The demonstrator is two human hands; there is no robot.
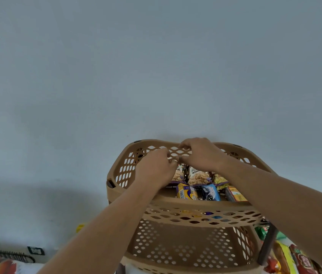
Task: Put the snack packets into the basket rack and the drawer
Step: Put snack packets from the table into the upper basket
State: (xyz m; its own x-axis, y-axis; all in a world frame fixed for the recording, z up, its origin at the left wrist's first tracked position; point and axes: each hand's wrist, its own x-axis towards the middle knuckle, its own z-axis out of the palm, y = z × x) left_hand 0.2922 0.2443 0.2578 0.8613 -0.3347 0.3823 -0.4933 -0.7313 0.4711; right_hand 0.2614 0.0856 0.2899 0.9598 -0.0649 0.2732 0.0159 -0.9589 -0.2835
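A plain pale grey wall [116,66] fills most of the view.

Single head view, worn high, facing forward and a little down. Sits near, just above the basket rack [176,202]. Grey wall [156,66] fills upper frame. Wide-angle bends edges; lower tiers probably foreshortened.

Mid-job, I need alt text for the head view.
The left hand and right hand meet, fingers curled, at the far wall of the top tier of the basket rack, above peanut packets. Biscuit packets lie nearer the front; any grip is hidden.
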